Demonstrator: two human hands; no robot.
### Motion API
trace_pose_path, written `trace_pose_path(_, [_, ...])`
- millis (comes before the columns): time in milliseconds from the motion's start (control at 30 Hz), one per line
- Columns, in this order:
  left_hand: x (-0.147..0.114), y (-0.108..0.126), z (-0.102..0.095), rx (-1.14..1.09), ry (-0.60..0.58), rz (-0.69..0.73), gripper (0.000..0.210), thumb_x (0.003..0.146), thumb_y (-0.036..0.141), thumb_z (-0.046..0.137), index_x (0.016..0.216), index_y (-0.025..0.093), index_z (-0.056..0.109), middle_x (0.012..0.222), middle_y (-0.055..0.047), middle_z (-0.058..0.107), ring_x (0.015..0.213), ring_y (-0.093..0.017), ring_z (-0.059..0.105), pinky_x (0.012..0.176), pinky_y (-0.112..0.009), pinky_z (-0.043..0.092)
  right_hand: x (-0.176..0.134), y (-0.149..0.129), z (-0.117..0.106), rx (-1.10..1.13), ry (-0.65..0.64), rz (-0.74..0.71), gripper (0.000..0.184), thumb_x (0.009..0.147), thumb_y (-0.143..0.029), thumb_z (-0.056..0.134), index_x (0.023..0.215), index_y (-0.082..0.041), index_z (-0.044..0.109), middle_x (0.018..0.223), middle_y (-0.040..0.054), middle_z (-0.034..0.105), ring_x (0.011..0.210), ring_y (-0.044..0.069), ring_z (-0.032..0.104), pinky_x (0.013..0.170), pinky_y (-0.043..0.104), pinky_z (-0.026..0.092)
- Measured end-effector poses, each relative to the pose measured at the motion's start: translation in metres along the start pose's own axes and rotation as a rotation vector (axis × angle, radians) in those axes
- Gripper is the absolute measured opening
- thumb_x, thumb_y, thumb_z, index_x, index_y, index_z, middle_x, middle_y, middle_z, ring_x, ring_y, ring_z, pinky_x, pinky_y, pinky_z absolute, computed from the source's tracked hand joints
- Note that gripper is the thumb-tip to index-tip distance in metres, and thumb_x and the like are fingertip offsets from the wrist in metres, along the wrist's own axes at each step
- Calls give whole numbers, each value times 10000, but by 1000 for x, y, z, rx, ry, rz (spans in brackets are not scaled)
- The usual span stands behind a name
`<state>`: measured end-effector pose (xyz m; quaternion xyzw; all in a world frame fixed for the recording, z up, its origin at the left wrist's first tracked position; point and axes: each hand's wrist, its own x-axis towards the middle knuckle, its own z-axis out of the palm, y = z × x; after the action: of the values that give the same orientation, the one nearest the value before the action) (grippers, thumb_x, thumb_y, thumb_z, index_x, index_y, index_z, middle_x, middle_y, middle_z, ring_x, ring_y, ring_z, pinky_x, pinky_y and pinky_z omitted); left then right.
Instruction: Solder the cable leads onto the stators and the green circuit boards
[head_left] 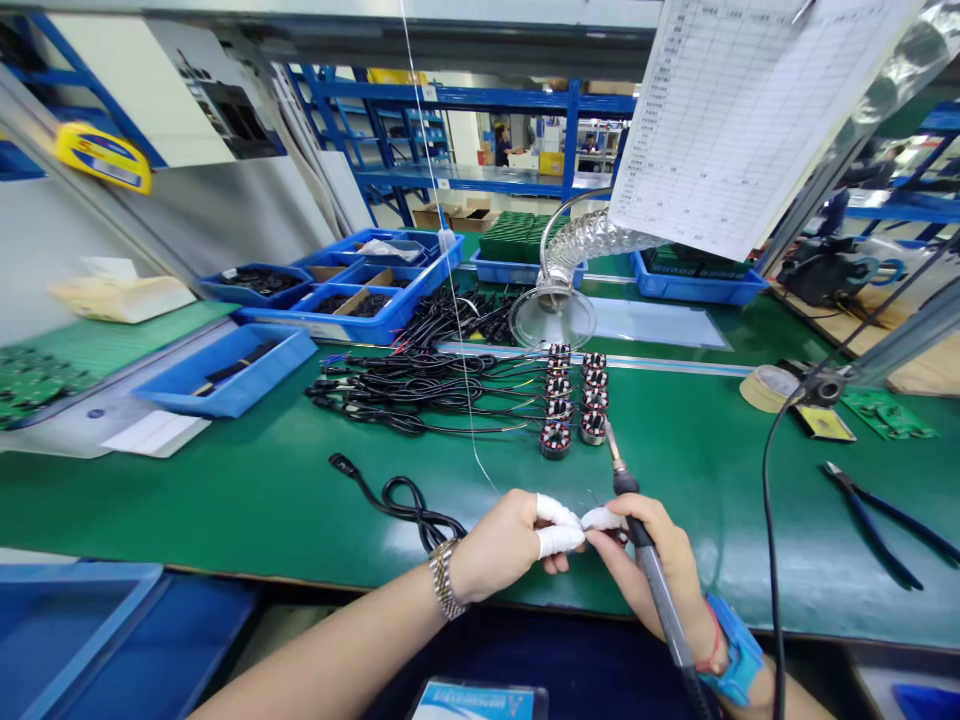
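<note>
My left hand [525,535], with white tape or covers on the thumb and forefinger, is closed in a pinch; what lies between those fingertips is too small to make out. My right hand [656,560] meets it fingertip to fingertip and carries a soldering iron [660,595], its tip pointing up and away toward the ring-shaped coil parts. A small dark reddish part shows partly under the right fingertips. A black cable [397,500] with a plug curls on the green bench and passes behind my left wrist. Thin solder wire [466,380] hangs down near my left hand.
Two columns of round coil parts [556,440] stand ahead, the left ones wired to bundled black cables [405,390]. A fume extraction hood [553,318] hangs behind them. Cutting pliers [874,520] and a tape roll [769,387] lie right, blue bins [232,375] left.
</note>
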<state>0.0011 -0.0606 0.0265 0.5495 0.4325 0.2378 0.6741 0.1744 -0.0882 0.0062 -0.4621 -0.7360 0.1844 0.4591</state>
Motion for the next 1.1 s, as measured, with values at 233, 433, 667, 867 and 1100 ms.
trace_pose_path(233, [1, -6, -2, 94, 149, 131, 185, 773, 304, 531, 712, 130, 552, 610, 11, 557, 520, -79, 454, 527, -198, 370, -10, -3, 6, 139, -31, 42, 261, 757, -145, 582, 972, -236, 465, 806, -10, 637, 671, 94, 627, 640, 180, 513])
trace_pose_path(433, [2, -6, -10, 394, 196, 178, 190, 773, 264, 516, 690, 135, 629, 681, -8, 626, 651, -132, 540, 626, -219, 406, 2, 13, -4, 22, -9, 64, 294, 765, -210, 590, 1036, -222, 475, 882, 25, 627, 732, 121, 624, 667, 224, 510])
trace_pose_path(667, [-4, -6, -9, 611, 241, 307, 187, 790, 257, 528, 770, 186, 700, 708, -13, 648, 645, -136, 559, 634, -222, 407, 13, 6, 3, -73, -188, -148, 150, 816, -145, 488, 945, -219, 504, 797, 20, 591, 671, 116, 561, 629, 237, 481])
trace_pose_path(867, [-4, -6, -11, 366, 209, 252, 235, 800, 311, 528, 723, 140, 671, 702, -25, 634, 664, -137, 549, 636, -222, 419, 3, 4, 23, 234, 59, 158, 250, 774, -198, 578, 980, -230, 440, 793, 5, 612, 684, 112, 614, 630, 217, 510])
trace_pose_path(1100, [7, -10, -20, 233, 230, 158, 185, 737, 289, 578, 673, 122, 629, 668, -24, 623, 642, -130, 531, 634, -229, 418, 5, 17, 2, 55, 6, 146, 328, 753, -247, 609, 1043, -221, 456, 952, 45, 623, 799, 138, 629, 721, 255, 516])
